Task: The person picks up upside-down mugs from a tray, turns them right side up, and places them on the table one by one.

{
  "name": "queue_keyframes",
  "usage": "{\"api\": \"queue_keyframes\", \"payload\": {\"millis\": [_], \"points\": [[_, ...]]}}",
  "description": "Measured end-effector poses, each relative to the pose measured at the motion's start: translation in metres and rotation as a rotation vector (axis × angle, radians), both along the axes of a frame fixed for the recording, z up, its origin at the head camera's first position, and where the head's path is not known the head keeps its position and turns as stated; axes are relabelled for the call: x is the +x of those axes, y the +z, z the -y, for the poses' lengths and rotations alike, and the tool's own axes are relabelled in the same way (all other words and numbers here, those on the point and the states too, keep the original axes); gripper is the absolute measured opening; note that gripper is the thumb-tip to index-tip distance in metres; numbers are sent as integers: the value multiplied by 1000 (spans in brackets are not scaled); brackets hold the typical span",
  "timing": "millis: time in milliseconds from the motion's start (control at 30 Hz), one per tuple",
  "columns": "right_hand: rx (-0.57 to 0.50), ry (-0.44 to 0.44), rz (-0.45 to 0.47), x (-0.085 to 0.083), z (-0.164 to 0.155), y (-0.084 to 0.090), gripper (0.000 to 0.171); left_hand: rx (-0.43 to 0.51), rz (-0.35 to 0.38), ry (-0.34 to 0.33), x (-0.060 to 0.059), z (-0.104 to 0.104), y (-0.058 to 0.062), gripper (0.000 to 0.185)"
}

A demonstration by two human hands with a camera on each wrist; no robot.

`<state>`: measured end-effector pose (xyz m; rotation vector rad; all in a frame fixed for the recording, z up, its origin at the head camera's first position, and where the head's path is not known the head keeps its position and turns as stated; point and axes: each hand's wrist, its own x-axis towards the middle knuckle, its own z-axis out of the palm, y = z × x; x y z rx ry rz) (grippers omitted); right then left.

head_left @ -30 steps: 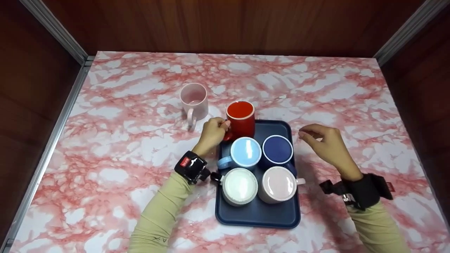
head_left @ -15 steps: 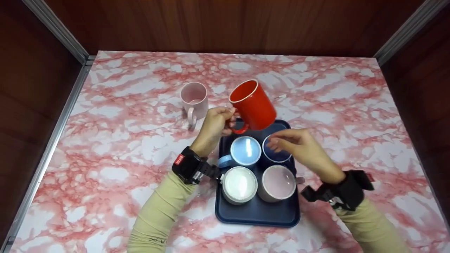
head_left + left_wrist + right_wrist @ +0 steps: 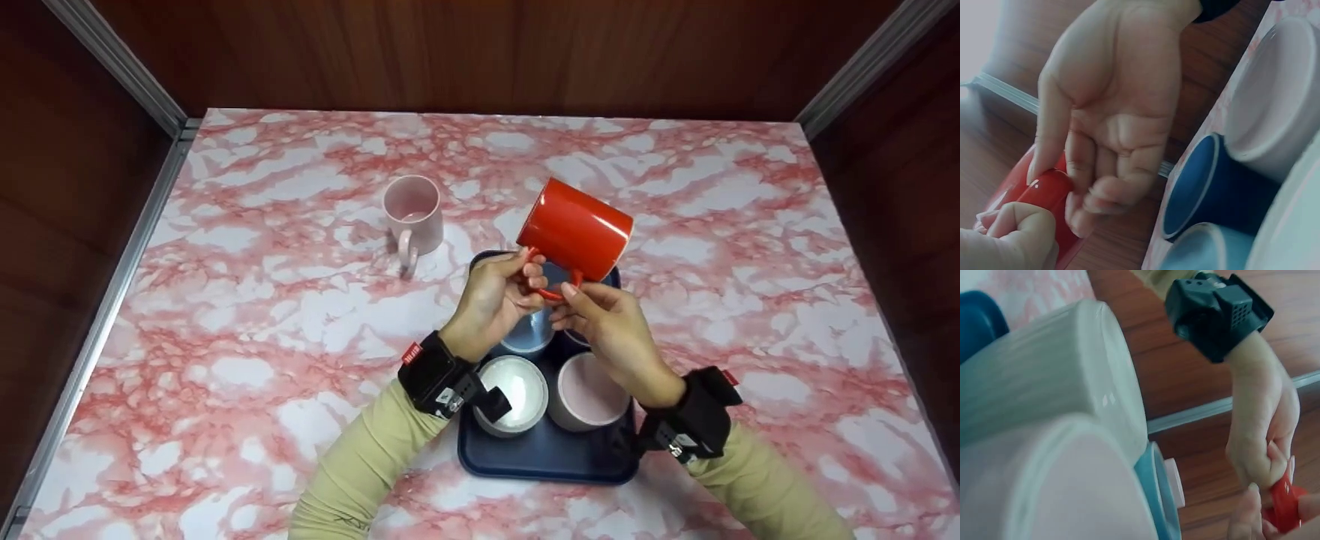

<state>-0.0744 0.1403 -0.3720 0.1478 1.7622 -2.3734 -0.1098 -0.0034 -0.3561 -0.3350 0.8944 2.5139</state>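
Observation:
Tipped onto its side, a red mug (image 3: 577, 229) is held above the far end of a dark blue tray (image 3: 547, 463), its handle towards me. My left hand (image 3: 491, 300) grips one end of the handle, and my right hand (image 3: 619, 330) pinches the other end. The right palm faces the left wrist camera, with the thumb on the red handle (image 3: 1041, 188). Below the hands on the tray stand a light blue mug (image 3: 529, 336), a white mug (image 3: 517, 390) and a pale pink mug (image 3: 589, 394). A dark blue mug (image 3: 1230, 194) is mostly hidden by my right hand in the head view.
Another pink mug (image 3: 416, 225) stands upright on the marbled red-and-white table (image 3: 262, 240), left of the tray's far end. Dark wood panels (image 3: 480, 56) with metal edge strips enclose the table at the back and sides.
My left hand has lifted the red mug by its handle, moved it right and tipped it over sideways. My right hand has come in from the right and taken hold of the handle too.

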Motion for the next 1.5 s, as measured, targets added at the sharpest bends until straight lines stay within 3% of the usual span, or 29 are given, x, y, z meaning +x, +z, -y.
{"api": "queue_keyframes", "payload": {"millis": [133, 233, 367, 500, 600, 767, 933, 1233, 1500], "points": [[27, -83, -35, 0, 2, 1, 10, 25, 4, -6, 0, -2, -2, 27], [-32, -121, -43, -1, 0, 3, 10, -5, -18, -2, 0, -3, -2, 26], [-113, -120, -85, -4, -3, 10, 12, -163, -86, -2, 0, -2, -2, 24], [-120, -88, -142, -9, -5, 19, 11, -354, -170, -13, -2, 1, -4, 25], [-65, -59, -177, -16, -6, 24, 6, -483, -245, -13, -5, 5, -4, 26], [145, -4, -250, -35, -5, 31, 10, -711, -381, 33, -7, 20, -6, 25], [256, 49, -275, -63, -2, 34, 12, -821, -454, 113, -6, 43, -12, 25], [335, 128, -121, -108, 14, 24, 8, -940, -431, 197, -2, 75, -22, 18], [455, 147, 68, -135, 41, 12, 11, -981, -415, 197, -1, 86, -28, 15]]}}
